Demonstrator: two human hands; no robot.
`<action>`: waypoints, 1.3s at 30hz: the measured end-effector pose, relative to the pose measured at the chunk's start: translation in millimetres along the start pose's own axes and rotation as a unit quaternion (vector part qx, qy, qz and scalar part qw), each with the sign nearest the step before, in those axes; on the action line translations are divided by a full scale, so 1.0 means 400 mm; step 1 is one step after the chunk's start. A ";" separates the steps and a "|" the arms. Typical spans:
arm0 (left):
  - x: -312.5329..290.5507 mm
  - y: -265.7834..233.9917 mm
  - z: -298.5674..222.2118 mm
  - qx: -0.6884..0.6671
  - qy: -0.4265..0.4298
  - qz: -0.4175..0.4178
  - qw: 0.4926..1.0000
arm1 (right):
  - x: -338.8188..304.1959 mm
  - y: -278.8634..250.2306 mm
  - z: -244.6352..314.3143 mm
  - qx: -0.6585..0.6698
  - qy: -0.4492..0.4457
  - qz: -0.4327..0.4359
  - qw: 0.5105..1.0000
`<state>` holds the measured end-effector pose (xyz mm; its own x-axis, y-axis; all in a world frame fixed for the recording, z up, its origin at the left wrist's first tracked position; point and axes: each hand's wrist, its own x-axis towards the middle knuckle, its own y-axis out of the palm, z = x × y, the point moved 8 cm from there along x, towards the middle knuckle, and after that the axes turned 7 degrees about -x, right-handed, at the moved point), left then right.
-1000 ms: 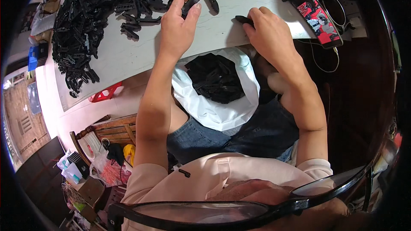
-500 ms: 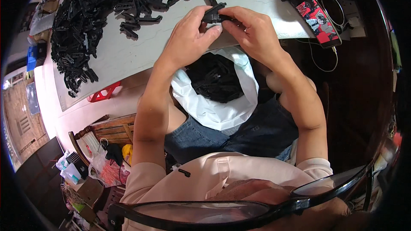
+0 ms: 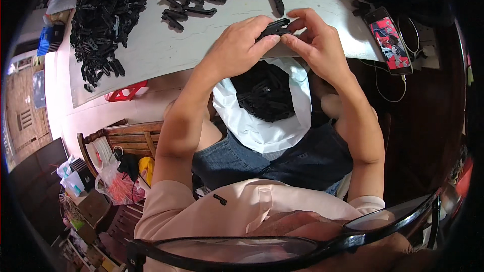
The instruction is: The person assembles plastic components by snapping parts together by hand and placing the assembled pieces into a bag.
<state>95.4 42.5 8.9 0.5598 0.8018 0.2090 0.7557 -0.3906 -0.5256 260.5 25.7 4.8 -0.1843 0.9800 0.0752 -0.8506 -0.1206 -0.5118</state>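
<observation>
Over the near edge of the table, my left hand (image 3: 241, 45) pinches a black plastic clip-like part (image 3: 275, 28) between thumb and fingers. The part is long and narrow, and the fingers hide some of it. At its right end, my right hand (image 3: 320, 45) has its thumb against the part and its index finger curled just above. Beneath both hands, a white bag (image 3: 252, 133) with a rolled-down rim sits open between my legs, holding many black parts (image 3: 264, 98). One loose black piece (image 3: 278, 4) lies on the table just beyond my fingers.
A large heap of similar black parts (image 3: 108, 20) covers the left and far side of the white table (image 3: 151, 63). At the right edge lie a phone (image 3: 389, 40) with a lit screen and a white cable (image 3: 398, 99). A wooden chair (image 3: 133, 138) with bags stands at left.
The view has shifted, so table and heap appear farther right and higher. My right index finger has lifted a little from the part, and the part now lies at a flatter angle in my left hand.
</observation>
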 end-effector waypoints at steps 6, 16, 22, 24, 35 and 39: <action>-0.013 0.002 0.002 0.012 -0.011 0.069 0.997 | 0.001 0.026 -0.017 0.039 0.001 0.089 0.995; -0.047 -0.073 0.049 0.055 -0.187 0.062 0.979 | -0.015 0.075 -0.007 0.011 -0.001 0.215 0.977; -0.050 -0.220 0.098 0.347 -0.212 -0.186 0.895 | 0.026 0.012 0.000 -0.210 -0.113 -0.071 0.969; -0.052 -0.224 0.114 0.391 -0.174 -0.178 0.886 | 0.057 0.007 0.000 -0.258 -0.102 -0.169 0.946; -0.045 -0.178 0.082 0.410 -0.254 -0.131 0.866 | 0.082 0.051 -0.011 -0.296 -0.092 -0.109 0.945; -0.047 -0.184 0.062 0.386 -0.163 -0.213 0.883 | 0.051 0.016 -0.017 -0.240 -0.056 -0.120 0.962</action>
<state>20.8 67.2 23.0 0.0590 0.9383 0.3408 0.3460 0.3010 -0.8886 254.6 46.1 -2.9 -0.0860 0.9439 0.3189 -0.5548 0.2205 -0.8023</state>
